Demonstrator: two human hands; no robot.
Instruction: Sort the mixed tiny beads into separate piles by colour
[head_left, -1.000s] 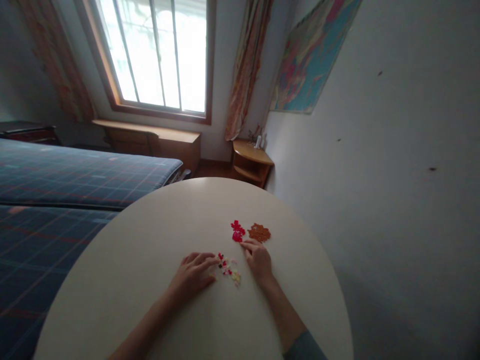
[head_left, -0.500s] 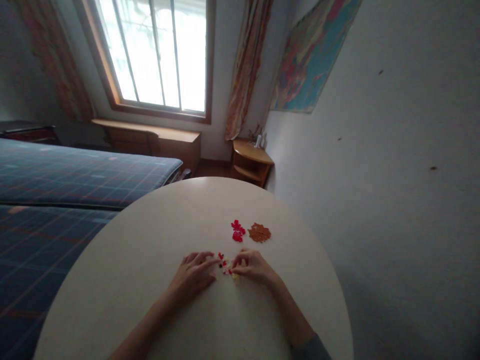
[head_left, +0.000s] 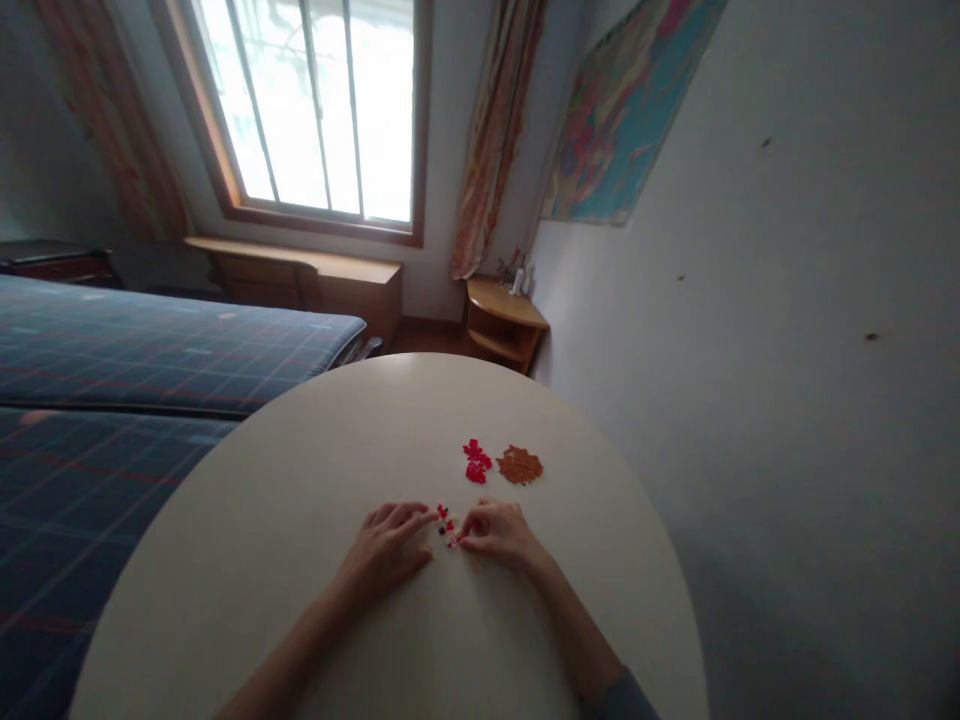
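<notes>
A small cluster of mixed pieces (head_left: 448,526), red, pink, dark and pale, lies on the white round table (head_left: 322,460) between my hands. My left hand (head_left: 390,545) rests palm down at the cluster's left side, its fingers stretched out and the fingertips beside the pieces. On the right side, my right hand (head_left: 501,530) is closed in a pinch, thumb and index finger together at the cluster's edge. Whatever lies in that pinch is too small to make out. Beyond the hands are a pile of red pieces (head_left: 477,462) and a wider pile of brown pieces (head_left: 520,465).
A bed with a blue plaid mattress (head_left: 172,340) stands left of the table. The white wall (head_left: 787,450) runs along the right. Past the table are a corner shelf (head_left: 506,305) and a wooden desk (head_left: 360,270) under the window.
My right hand has shifted slightly left over the cluster. Yellow pieces seen under its fingertips before are now out of sight. My left hand has stayed nearly still.
</notes>
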